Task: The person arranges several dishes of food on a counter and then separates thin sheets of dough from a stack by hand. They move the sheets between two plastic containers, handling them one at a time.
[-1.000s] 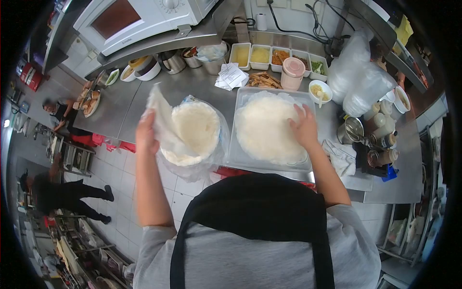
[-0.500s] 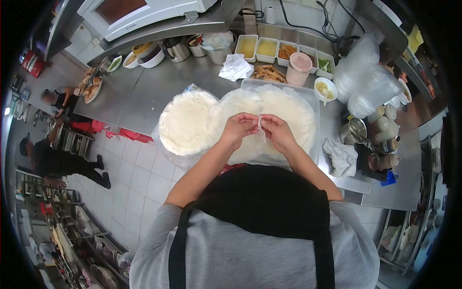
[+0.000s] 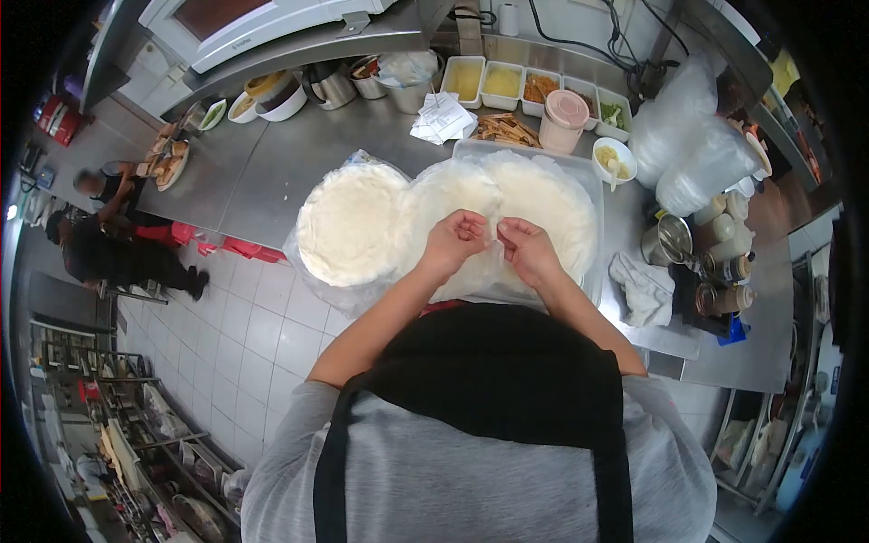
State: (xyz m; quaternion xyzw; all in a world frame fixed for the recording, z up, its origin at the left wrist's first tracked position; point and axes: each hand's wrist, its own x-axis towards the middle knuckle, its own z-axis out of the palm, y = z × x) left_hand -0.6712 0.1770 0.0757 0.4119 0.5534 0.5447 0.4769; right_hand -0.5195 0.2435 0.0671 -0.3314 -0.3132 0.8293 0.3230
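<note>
Over the white dough sheets, my left hand is closed, fingertips pinched together on something I cannot make out. Just to its right, my right hand is also in a pinch, and a small whitish scrap seems to show between the two hands. The sheets lie on thin plastic in a clear tray. Another round white dough sheet rests on plastic to the left, overlapping the middle one.
Along the back stand tubs of fillings, a lidded pink container and paper slips. To the right are a white bowl, plastic bags, a cloth and jars. Two people are at the far left.
My hands have moved slightly apart, and the pale strip that hung between them no longer shows clearly. At the far left, one person has moved closer to the other.
</note>
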